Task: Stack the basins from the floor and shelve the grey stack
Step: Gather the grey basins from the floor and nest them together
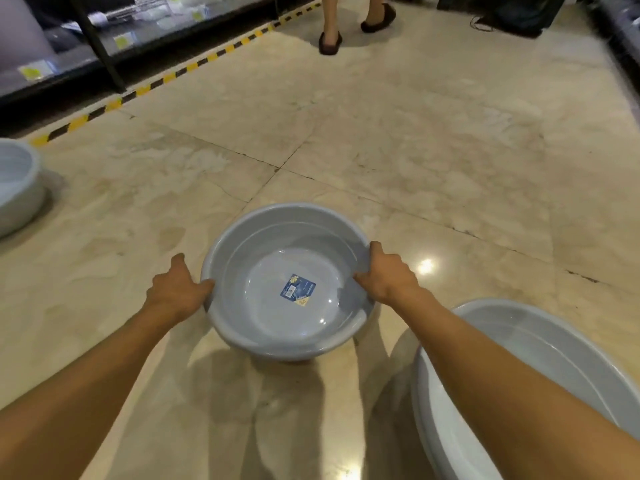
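A grey round basin (263, 244) with a blue label on its bottom is in the middle, just above the marble floor. My left hand (178, 289) grips its left rim, thumb over the edge. On the opposite rim, my right hand (388, 275) holds on with its fingers curled over the outside. A lower basin edge shows under it, so it may be a nested stack. A larger pale basin stack (512, 341) sits at the lower right, partly behind my right forearm. Another pale basin (17, 188) stands at the left edge.
A dark shelf unit (104, 46) with goods and yellow price tags runs along the upper left, behind black-and-yellow floor tape (166, 79). A person's feet in dark slippers (330, 41) stand at the top middle. Dark bags lie at the top right.
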Available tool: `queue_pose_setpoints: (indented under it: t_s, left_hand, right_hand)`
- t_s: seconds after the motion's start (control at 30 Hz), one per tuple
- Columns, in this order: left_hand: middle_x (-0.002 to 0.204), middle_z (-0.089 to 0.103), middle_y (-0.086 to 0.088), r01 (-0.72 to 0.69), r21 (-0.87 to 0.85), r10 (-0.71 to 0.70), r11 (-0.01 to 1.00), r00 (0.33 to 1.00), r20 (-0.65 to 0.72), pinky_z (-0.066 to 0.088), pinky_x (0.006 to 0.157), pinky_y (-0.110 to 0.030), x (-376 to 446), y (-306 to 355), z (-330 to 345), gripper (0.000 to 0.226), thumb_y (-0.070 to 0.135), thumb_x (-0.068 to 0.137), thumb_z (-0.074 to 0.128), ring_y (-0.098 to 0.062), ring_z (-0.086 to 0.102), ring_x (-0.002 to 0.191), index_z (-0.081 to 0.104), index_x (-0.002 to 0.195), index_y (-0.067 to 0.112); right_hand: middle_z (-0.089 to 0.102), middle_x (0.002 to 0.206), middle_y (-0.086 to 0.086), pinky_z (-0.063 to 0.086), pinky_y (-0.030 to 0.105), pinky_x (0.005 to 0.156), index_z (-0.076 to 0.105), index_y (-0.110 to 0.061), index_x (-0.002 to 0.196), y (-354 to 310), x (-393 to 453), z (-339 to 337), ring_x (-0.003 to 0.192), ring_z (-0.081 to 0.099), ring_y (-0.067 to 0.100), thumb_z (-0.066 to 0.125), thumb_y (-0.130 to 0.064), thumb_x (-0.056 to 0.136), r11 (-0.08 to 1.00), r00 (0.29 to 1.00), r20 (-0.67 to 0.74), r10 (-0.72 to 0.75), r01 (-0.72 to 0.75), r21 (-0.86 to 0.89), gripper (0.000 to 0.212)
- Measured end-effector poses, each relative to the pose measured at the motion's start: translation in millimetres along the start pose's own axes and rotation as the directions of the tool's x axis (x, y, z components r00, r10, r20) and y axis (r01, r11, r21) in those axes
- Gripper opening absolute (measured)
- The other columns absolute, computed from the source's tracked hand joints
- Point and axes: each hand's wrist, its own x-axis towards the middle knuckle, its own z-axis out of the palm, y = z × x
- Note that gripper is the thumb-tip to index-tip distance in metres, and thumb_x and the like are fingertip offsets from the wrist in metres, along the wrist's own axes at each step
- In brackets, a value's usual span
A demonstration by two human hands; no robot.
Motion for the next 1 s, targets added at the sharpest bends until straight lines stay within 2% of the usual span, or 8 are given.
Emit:
queue_pose_setpoints:
  t_s: [0.1, 0.17, 0.23, 0.43, 0.57, 0.7, 0.83, 1.0]
  left_hand:
    - [0.098, 0.063, -0.012, -0.010, -0.116, 0.017, 0.993, 0.998, 0.060, 0.062, 0.071, -0.044, -17.7, -5.8, 15.6, 0.054, 0.026, 0.089, 0.068, -0.034, 0.069, 0.077, 0.048, 0.135, 0.007]
    - [0.086, 0.065, -0.008, -0.103, -0.081, 0.106, 0.991, 0.994, 0.033, 0.061, 0.072, -0.043, -29.5, -3.0, 18.3, 0.025, 0.024, 0.087, 0.066, -0.033, 0.067, 0.075, 0.057, 0.106, 0.011]
    - [0.081, 0.066, -0.010, -0.156, -0.022, 0.156, 0.987, 0.988, -0.005, 0.058, 0.072, -0.040, -36.6, -0.1, 16.0, 0.017, 0.027, 0.082, 0.063, -0.033, 0.065, 0.073, 0.056, 0.090, 0.015]
    - [0.079, 0.061, -0.005, -0.356, -0.040, 0.342, 0.934, 0.920, -0.188, 0.041, 0.065, -0.034, -41.3, 44.5, -3.6, 0.027, 0.027, 0.085, 0.060, -0.030, 0.057, 0.072, 0.057, 0.105, 0.010]
    - [0.092, 0.059, -0.004, -0.475, -0.086, 0.436, 0.876, 0.855, -0.281, 0.039, 0.068, -0.035, -59.4, 114.4, -17.5, 0.034, 0.025, 0.087, 0.062, -0.027, 0.052, 0.078, 0.058, 0.119, 0.012]
    - [0.101, 0.066, -0.007, -0.593, -0.072, 0.570, 0.802, 0.796, -0.204, 0.051, 0.070, -0.038, -97.8, 173.6, -8.0, 0.038, 0.034, 0.088, 0.060, -0.031, 0.061, 0.084, 0.057, 0.121, 0.017]
    - [0.099, 0.066, -0.005, -0.704, -0.037, 0.694, 0.709, 0.707, -0.136, 0.041, 0.062, -0.032, -149.7, 219.0, 16.8, 0.033, 0.038, 0.088, 0.057, -0.026, 0.058, 0.079, 0.057, 0.116, 0.021]
    - [0.106, 0.067, -0.005, -0.768, -0.055, 0.769, 0.638, 0.639, 0.012, 0.054, 0.075, -0.040, -204.4, 229.9, 67.9, 0.041, 0.040, 0.088, 0.053, -0.030, 0.064, 0.089, 0.053, 0.125, 0.022]
  right_hand:
    - [0.057, 0.115, 0.018, 0.052, 0.045, 0.080, 0.027, -0.010, 0.146, 3.8, -2.6, 19.9, 0.099, 0.059, 0.038, 0.058, -0.022, 0.092, 0.999, 1.000, -0.027, 0.008, -0.007, 0.046, 0.063]
    - [0.056, 0.119, 0.020, 0.050, 0.042, 0.081, 0.029, -0.005, 0.146, 3.3, -7.4, 23.1, 0.102, 0.058, 0.039, 0.055, -0.017, 0.093, 0.996, 0.998, -0.069, 0.003, 0.003, 0.088, 0.060]
    - [0.057, 0.119, 0.020, 0.049, 0.040, 0.081, 0.035, -0.004, 0.142, 1.9, -10.8, 17.3, 0.103, 0.057, 0.039, 0.053, -0.014, 0.093, 0.991, 0.994, -0.108, -0.013, 0.027, 0.133, 0.053]
    - [0.060, 0.114, 0.017, 0.052, 0.044, 0.077, 0.047, -0.008, 0.129, 2.8, -13.7, -61.9, 0.096, 0.059, 0.037, 0.057, -0.015, 0.089, 0.984, 0.944, -0.323, -0.071, 0.120, 0.134, 0.041]
    - [0.062, 0.105, 0.015, 0.040, 0.037, 0.064, 0.051, -0.009, 0.121, 32.4, -35.5, -132.3, 0.085, 0.056, 0.037, 0.058, -0.018, 0.083, 0.995, 0.883, -0.469, -0.016, 0.062, 0.082, 0.040]
    - [0.065, 0.101, 0.012, 0.038, 0.036, 0.062, 0.053, -0.012, 0.124, 94.9, -83.8, -179.4, 0.076, 0.051, 0.030, 0.061, -0.028, 0.080, 0.998, 0.813, -0.579, 0.069, -0.049, 0.050, 0.048]
    - [0.068, 0.107, 0.013, 0.050, 0.042, 0.070, 0.049, -0.015, 0.135, 164.9, -149.2, -196.2, 0.083, 0.059, 0.034, 0.061, -0.035, 0.082, 0.979, 0.762, -0.619, 0.190, -0.194, 0.062, 0.058]
    - [0.068, 0.098, 0.007, 0.050, 0.036, 0.061, 0.048, -0.016, 0.139, 231.5, -218.1, -172.2, 0.078, 0.062, 0.029, 0.063, -0.036, 0.087, 0.941, 0.735, -0.596, 0.323, -0.317, 0.118, 0.057]
